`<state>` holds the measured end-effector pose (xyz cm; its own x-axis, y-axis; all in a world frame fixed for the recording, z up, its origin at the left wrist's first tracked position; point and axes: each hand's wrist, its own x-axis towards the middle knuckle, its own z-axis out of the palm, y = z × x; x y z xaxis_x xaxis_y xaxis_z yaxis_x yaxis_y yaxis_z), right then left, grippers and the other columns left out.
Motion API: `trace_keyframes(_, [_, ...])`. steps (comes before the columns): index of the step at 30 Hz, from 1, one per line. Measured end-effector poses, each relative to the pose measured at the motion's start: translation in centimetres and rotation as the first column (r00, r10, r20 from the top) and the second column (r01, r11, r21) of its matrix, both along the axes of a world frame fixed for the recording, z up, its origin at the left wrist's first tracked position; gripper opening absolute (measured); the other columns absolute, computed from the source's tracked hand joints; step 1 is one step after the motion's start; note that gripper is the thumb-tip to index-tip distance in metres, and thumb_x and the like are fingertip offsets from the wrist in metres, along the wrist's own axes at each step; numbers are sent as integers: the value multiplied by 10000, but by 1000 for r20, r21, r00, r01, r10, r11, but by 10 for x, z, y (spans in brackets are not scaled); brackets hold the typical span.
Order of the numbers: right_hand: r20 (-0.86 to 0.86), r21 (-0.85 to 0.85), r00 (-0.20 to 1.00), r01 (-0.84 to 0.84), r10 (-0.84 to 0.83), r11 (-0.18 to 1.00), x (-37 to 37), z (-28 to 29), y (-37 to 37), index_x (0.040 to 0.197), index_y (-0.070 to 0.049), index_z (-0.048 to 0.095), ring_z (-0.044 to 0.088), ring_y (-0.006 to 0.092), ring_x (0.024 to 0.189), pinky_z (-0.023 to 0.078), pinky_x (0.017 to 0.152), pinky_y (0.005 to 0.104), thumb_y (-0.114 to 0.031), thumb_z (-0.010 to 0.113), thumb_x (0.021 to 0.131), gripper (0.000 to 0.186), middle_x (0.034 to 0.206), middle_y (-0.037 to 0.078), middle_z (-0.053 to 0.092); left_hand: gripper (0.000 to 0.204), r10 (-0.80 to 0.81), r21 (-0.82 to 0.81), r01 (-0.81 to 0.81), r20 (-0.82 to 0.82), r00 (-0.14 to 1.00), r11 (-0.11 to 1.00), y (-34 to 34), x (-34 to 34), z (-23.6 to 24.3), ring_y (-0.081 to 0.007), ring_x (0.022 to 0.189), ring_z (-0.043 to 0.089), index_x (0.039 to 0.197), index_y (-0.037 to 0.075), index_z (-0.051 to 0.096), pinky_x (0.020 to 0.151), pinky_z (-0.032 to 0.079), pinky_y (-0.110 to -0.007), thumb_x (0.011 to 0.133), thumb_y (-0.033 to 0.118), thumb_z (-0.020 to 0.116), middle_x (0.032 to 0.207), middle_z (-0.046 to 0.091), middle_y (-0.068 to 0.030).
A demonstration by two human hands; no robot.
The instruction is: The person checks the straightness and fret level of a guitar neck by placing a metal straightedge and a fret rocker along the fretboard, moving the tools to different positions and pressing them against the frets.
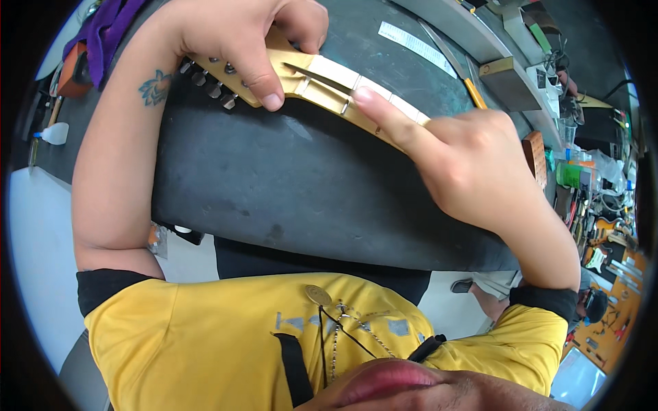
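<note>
A pale guitar neck (326,94) slants across the upper centre, pegs (228,102) at its left end, white strips (336,70) along it; a dark, pointed tool (317,77) overlies it.

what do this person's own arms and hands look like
The left hand and right hand are bare, without gloves. The short yellow sleeves end in black cuffs. The left forearm carries a blue-green flower-shaped tattoo near the wrist; no marking shows on the right forearm.

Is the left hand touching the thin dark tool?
No, the left hand holds the headstock, while the right hand touches the thin dark tool.
</note>
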<state>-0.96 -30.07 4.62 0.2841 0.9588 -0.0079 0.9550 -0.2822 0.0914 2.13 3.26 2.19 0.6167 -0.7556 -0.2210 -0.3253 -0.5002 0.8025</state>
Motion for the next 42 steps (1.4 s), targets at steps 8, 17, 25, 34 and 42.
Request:
trace_keyframes(8, [40, 41, 999, -33, 31, 999, 2, -6, 14, 1652, -266, 581, 617, 244, 513, 482, 504, 403, -103, 713, 847, 832, 601, 20, 571, 448, -8, -4, 8, 139, 990, 1000, -2, -13, 5, -211, 1054, 688, 1048, -16, 822, 913, 529, -314, 712, 187, 1037, 1126, 705, -85])
trace_keyframes(17, [41, 44, 999, -30, 28, 999, 2, -9, 20, 1660, -270, 570, 628, 245, 514, 475, 494, 401, -106, 703, 859, 829, 603, 25, 589, 464, -26, -44, 29, 76, 997, 999, 2, -1, -5, -207, 1065, 696, 1070, -12, 831, 920, 541, -317, 708, 191, 1038, 1140, 713, -74])
trace_keyframes(25, [92, 40, 996, -20, 17, 999, 2, -9, 24, 1670, -268, 558, 590, 225, 482, 451, 486, 397, -129, 704, 863, 831, 576, 5, 555, 483, -19, -44, 26, 141, 990, 999, 1, -7, 5, -212, 1063, 701, 1095, -10, 832, 915, 542, -312, 709, 186, 1044, 1146, 714, -83])
trace_keyframes(34, [162, 87, 986, -48, 33, 995, 2, -17, 26, 1628, -257, 613, 571, 212, 472, 438, 483, 390, -144, 704, 852, 789, 556, -15, 524, 457, -28, -24, 29, 49, 998, 999, 8, -1, 1, -205, 1054, 709, 1064, -2, 830, 907, 543, -314, 708, 188, 1045, 1152, 722, -76])
trace_keyframes(42, [146, 40, 989, -13, 7, 999, 0, -13, 26, 1673, -257, 554, 585, 217, 478, 452, 496, 387, -145, 685, 870, 822, 557, -2, 542, 442, -27, -11, 29, 133, 991, 1000, 2, -8, 6, -190, 1039, 707, 1070, 5, 839, 889, 548, -304, 705, 160, 1033, 1156, 722, -63])
